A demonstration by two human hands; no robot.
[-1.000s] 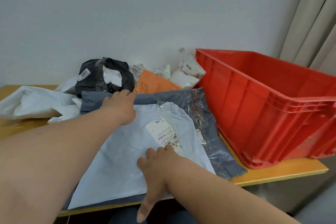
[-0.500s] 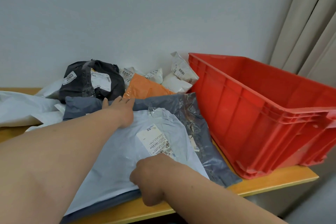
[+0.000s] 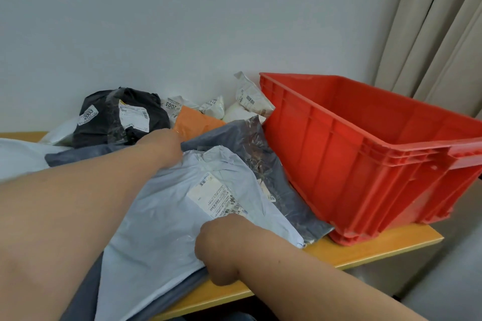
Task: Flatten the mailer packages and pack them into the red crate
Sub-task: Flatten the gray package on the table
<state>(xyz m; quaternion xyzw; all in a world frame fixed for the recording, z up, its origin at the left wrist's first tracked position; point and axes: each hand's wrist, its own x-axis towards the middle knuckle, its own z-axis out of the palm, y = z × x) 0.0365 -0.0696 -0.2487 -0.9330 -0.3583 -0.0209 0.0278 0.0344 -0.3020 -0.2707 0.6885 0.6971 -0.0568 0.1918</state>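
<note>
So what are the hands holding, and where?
Both grip the pale blue mailer: left hand at its far top edge, right hand at its near edge.

Both my forearms are bare from the frame's edge to the wrist, with no sleeve showing on either. My left hand [image 3: 163,147] sits near the middle of the frame, my right hand [image 3: 221,247] lower and right of centre. I see no ring, watch, band or glove on them. The fingers are mostly hidden from me.
</note>
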